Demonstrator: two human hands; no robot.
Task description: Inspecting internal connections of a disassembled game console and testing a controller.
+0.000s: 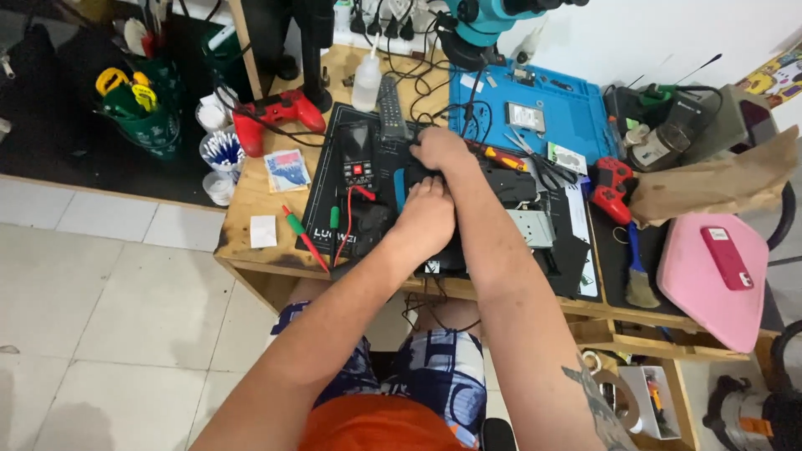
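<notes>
Both hands rest on a black electronic device (493, 200) that lies opened on a black mat (322, 225) on the wooden workbench. My left hand (428, 213) presses down on the device's near left part, fingers curled over a blue piece. My right hand (440, 150) sits just beyond it, fingers bent onto the device's far left edge. What the fingers grip is hidden. A black multimeter (357, 159) with red and green probes (302, 234) lies left of the hands.
A red game controller (276, 113) sits at the back left and another (612, 184) at the right. Behind lie a blue work mat (535, 108), a remote, a squeeze bottle and a microscope base. A pink board (710, 276) and a brush lie at the right.
</notes>
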